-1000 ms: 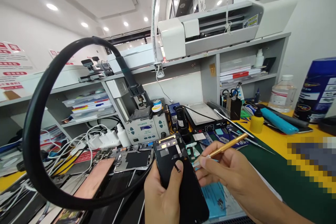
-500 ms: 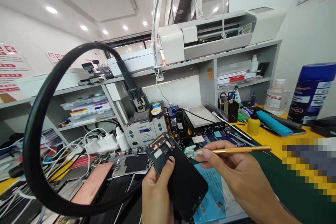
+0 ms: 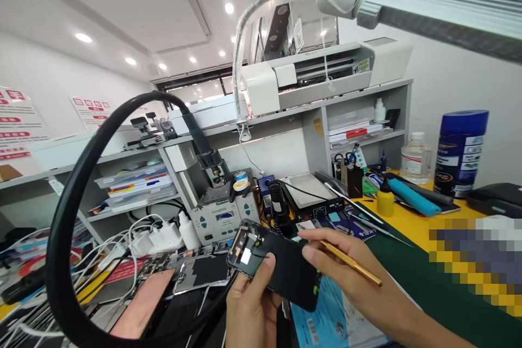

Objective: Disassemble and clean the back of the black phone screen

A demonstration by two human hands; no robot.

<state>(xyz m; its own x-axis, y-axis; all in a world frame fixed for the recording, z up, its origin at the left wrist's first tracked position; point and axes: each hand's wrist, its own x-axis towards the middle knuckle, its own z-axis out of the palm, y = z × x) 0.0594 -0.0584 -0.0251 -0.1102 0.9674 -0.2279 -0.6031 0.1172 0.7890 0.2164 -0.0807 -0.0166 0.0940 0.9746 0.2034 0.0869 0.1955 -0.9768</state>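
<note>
My left hand [image 3: 256,293] is closed on a black phone screen assembly [image 3: 287,272], thumb on its inner face and fingers beneath. Gold and white patches and a thin flex cable show at its upper left end, with small green marks near the right end. Between the fingers of my right hand [image 3: 338,255] is a slim pen-like tool with a gold handle [image 3: 353,263]. Its tip is hidden behind my fingers, which are at the screen's far long edge; whether they touch it I cannot tell. Under the hands lies a blue sheet [image 3: 320,318].
A black hose [image 3: 55,239] loops at the left. Behind stand a hot-air station [image 3: 222,223] and a flat plate device [image 3: 308,190]. Phone parts, including a pink panel [image 3: 144,304], cover the left side. A yellow bottle [image 3: 385,201] and blue canister [image 3: 460,155] stand at the right.
The screen assembly has turned to lie more sideways. My right hand has brought the gold-handled tool from the crumpled green-white piece to the screen's edge, its handle now slanting down right. The view has shifted.
</note>
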